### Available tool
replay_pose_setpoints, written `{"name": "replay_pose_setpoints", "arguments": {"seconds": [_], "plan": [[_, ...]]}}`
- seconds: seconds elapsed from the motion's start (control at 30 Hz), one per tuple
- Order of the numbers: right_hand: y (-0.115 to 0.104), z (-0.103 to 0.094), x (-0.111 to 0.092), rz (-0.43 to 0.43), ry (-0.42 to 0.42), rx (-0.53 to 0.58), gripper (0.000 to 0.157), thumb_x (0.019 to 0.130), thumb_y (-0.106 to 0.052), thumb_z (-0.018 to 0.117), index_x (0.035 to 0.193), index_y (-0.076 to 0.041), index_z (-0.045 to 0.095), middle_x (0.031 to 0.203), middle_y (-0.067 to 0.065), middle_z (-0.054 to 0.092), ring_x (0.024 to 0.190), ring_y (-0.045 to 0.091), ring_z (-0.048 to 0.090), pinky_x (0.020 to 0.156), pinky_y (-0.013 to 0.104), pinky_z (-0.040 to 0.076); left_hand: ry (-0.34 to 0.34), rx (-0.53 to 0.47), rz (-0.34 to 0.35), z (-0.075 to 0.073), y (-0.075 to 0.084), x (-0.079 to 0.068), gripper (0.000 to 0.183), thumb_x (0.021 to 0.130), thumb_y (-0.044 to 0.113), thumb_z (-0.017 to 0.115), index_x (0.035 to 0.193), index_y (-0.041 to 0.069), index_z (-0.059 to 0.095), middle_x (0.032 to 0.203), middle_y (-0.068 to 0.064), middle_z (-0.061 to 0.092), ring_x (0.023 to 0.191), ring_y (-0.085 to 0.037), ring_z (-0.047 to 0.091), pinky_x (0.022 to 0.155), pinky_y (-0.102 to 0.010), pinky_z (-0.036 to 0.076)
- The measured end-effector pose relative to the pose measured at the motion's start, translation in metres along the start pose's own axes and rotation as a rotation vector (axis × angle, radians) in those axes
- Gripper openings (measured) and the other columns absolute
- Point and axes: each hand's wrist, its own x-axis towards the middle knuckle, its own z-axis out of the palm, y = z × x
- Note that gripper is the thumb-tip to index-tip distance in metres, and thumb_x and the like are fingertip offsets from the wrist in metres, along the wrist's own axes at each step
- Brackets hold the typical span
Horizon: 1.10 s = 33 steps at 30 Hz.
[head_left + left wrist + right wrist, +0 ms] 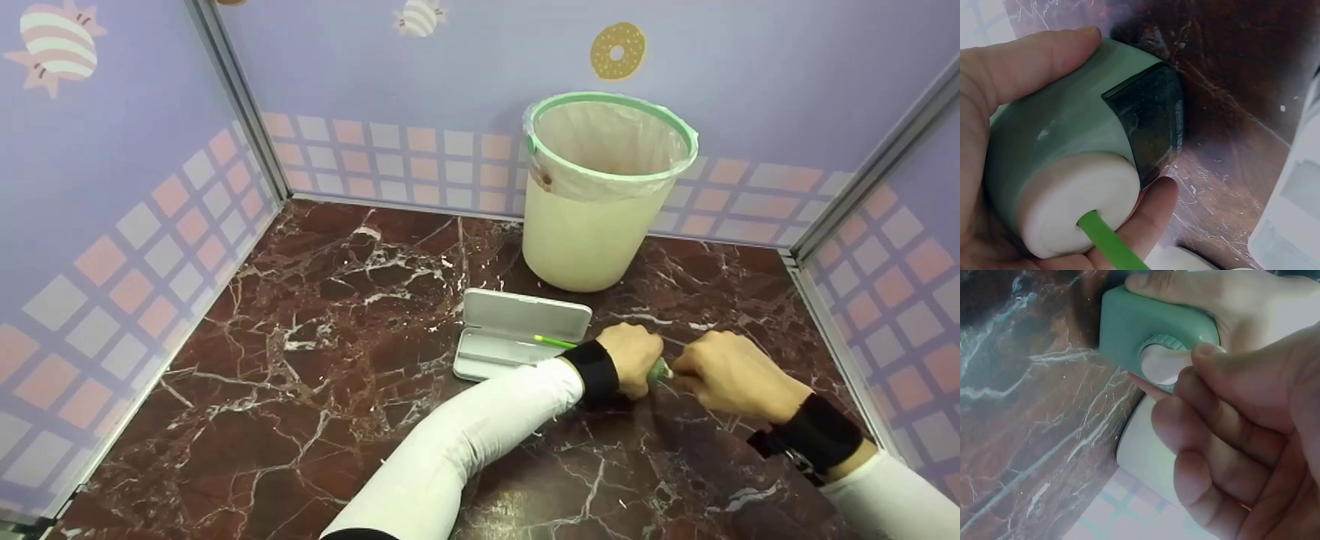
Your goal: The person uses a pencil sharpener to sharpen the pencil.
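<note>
My left hand [631,356] grips a green crank pencil sharpener [1067,124], thumb along one side and fingers around the other. A green pencil [1111,241] is inserted in the round white front of the sharpener, beside its dark see-through shavings window [1148,115]. On the opposite face is a white crank handle [1165,364]; the thumb and fingertips of my right hand [731,375] pinch its end. In the head view the hands mostly hide the sharpener. A green pencil length [555,342] shows past the left wrist, over an open pencil case.
The pale pencil case [480,367] lies with its lid raised just left of my left wrist. Behind it stands a cream trash bin [585,232] with a green rim and plastic liner. Patterned panels [375,161] enclose the dark marbled table [300,375] at back and sides.
</note>
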Motion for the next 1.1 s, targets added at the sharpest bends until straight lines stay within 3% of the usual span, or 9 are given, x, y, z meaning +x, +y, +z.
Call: {"name": "replay_pose_setpoints", "arguments": {"seconds": [0.2, 0.53, 0.7, 0.87, 1.1], "plan": [[0.000, -0.003, 0.002, 0.023, -0.039, 0.062, 0.051, 0.081, -0.008, 0.092, 0.061, -0.034, 0.053, 0.060, -0.025, 0.038, 0.054, -0.005, 0.030, 0.052, 0.022, 0.029, 0.023, 0.002, 0.022, -0.001, -0.001, -0.005, 0.029, 0.077, 0.028, 0.091, 0.097, 0.023, 0.071, 0.099, 0.002, 0.081, 0.092, -0.022, 0.080, 0.077, -0.038, 0.068], [0.000, -0.007, 0.002, 0.029, -0.030, -0.011, 0.049, 0.078, -0.013, 0.095, 0.060, -0.033, 0.053, 0.058, -0.022, 0.040, 0.053, -0.001, 0.034, 0.051, 0.025, 0.032, 0.021, 0.013, 0.041, -0.005, 0.000, -0.006, 0.030, 0.079, 0.029, 0.090, 0.100, 0.023, 0.070, 0.102, 0.002, 0.080, 0.093, -0.022, 0.080, 0.078, -0.038, 0.068], [0.007, -0.009, 0.004, 0.027, 0.017, -0.039, 0.046, 0.076, -0.009, 0.093, 0.060, -0.031, 0.056, 0.060, -0.019, 0.046, 0.056, 0.002, 0.035, 0.052, 0.027, 0.034, 0.013, 0.019, 0.035, -0.002, -0.001, -0.003, 0.031, 0.080, 0.031, 0.090, 0.103, 0.024, 0.069, 0.104, 0.003, 0.080, 0.095, -0.021, 0.080, 0.080, -0.038, 0.068], [0.012, -0.010, 0.008, 0.009, 0.012, -0.029, 0.043, 0.070, -0.004, 0.089, 0.059, -0.031, 0.057, 0.061, -0.019, 0.046, 0.057, 0.002, 0.036, 0.052, 0.028, 0.034, 0.011, 0.012, 0.036, 0.000, -0.001, -0.003, 0.034, 0.079, 0.031, 0.091, 0.104, 0.025, 0.070, 0.106, 0.003, 0.080, 0.097, -0.020, 0.079, 0.081, -0.038, 0.068], [0.017, -0.010, 0.013, 0.041, 0.010, 0.047, 0.042, 0.068, -0.008, 0.097, 0.059, -0.036, 0.068, 0.060, -0.023, 0.059, 0.055, -0.003, 0.043, 0.054, 0.026, 0.042, -0.014, 0.015, 0.034, 0.004, -0.005, 0.004, 0.033, 0.079, 0.030, 0.090, 0.105, 0.025, 0.070, 0.105, 0.004, 0.079, 0.094, -0.020, 0.076, 0.082, -0.038, 0.067]]}}
